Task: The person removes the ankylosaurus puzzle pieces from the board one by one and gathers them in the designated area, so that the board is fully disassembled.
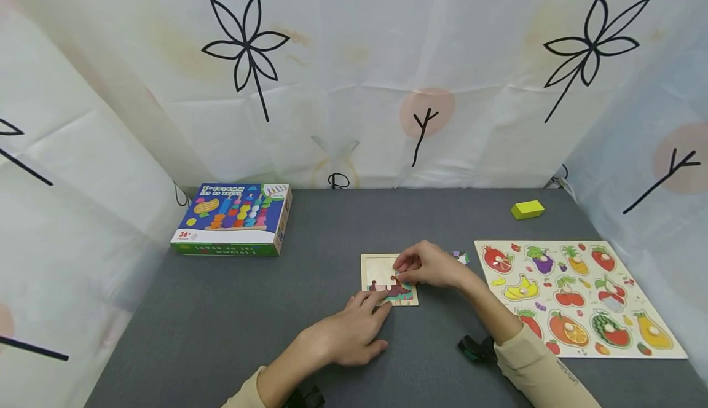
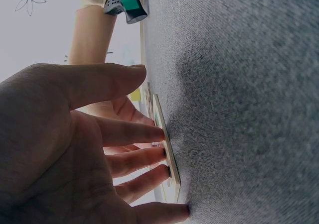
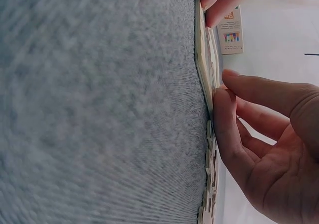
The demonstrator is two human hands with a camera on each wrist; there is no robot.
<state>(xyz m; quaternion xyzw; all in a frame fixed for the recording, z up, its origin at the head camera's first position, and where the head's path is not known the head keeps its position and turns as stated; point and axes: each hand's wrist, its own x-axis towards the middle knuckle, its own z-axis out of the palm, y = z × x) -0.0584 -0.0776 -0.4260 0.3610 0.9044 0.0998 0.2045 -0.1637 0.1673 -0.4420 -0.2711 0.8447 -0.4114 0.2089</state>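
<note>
A small wooden jigsaw tray [image 1: 379, 263] lies mid-table in the head view, with puzzle pieces [image 1: 399, 292] fitted along its lower part. My left hand [image 1: 354, 329] rests at the tray's near left edge. Its fingers are extended, and in the left wrist view several fingertips [image 2: 158, 134] touch the tray rim [image 2: 172, 170]. Over the tray's right side, my right hand [image 1: 428, 265] pinches a puzzle piece between thumb and index finger. That piece is mostly hidden by the fingers. Loose puzzle pieces [image 3: 209, 167] lie beside the tray, partly behind the right wrist in the head view.
A fruit peg board [image 1: 575, 319] covers the right side of the table. Behind it sits a yellow-green block [image 1: 527, 209]. A boxed bead toy [image 1: 232, 219] stands at the back left. Printed white cloth [image 1: 354, 58] encloses the table's back and sides.
</note>
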